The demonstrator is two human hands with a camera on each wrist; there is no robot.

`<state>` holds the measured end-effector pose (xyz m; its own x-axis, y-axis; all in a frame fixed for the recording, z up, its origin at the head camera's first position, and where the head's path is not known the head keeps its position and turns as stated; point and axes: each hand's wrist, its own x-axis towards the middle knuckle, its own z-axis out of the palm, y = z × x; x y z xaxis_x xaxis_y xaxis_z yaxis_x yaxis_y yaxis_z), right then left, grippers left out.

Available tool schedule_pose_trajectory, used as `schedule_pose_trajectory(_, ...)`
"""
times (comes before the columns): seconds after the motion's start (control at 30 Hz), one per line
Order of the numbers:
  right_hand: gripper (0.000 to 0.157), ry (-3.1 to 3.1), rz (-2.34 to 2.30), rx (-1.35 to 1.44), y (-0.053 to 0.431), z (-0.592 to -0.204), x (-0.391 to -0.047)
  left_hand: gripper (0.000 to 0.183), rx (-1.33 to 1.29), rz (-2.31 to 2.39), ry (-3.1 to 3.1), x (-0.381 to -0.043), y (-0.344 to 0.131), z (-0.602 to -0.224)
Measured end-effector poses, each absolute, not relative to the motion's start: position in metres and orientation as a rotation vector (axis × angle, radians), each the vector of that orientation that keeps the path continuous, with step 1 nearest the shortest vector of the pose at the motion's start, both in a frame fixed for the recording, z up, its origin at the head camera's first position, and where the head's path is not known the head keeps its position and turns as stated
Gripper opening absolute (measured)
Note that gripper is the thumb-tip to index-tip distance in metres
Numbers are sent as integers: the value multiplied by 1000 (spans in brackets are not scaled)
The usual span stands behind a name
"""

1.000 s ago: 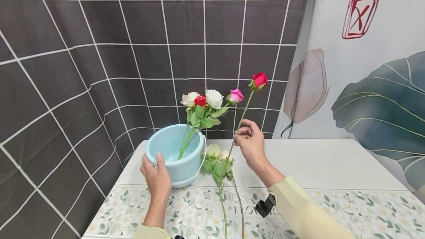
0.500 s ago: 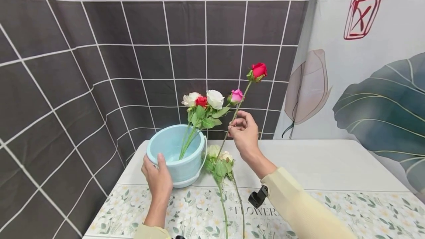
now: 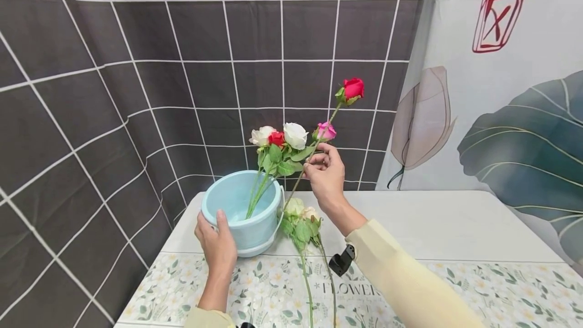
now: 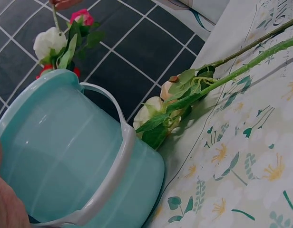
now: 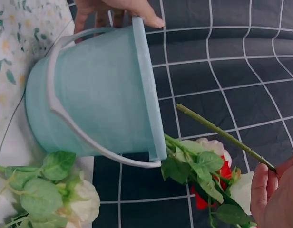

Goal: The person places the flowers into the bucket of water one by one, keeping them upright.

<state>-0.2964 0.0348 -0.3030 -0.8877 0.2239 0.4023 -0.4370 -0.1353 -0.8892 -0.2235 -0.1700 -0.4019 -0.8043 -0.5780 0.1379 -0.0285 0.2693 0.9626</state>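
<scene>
My left hand (image 3: 216, 247) grips the near left side of a light blue bucket (image 3: 252, 237), thumb over its rim. Stems of several artificial roses lean to the right inside the bucket, with white (image 3: 295, 136), cream, red and pink blooms (image 3: 326, 131) above it. My right hand (image 3: 329, 173) pinches the stem of a long red rose (image 3: 353, 89) between thumb and fingers, right of the bucket. The right wrist view shows the bare lower end of that stem (image 5: 218, 130) in the air, pointing toward the bucket's mouth and apart from the rim.
Two pale roses (image 3: 295, 207) lie on the table beside the bucket, their stems running toward the front edge. The bucket's white handle (image 4: 115, 166) hangs down its side. A dark gridded cloth (image 3: 255, 29) hangs close behind; a floral mat (image 3: 173, 287) covers the table's front.
My right hand has moved left and up with the red rose, bringing its stem closer to the bucket. The left hand and bucket hold their place.
</scene>
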Motion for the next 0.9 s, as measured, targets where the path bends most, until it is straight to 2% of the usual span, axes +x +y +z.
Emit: schedule_pose_trajectory(0.9, 50, -1736, 2049, 246, 0, -302, -307, 74, 512, -1571, -2072, -224, -171, -403)
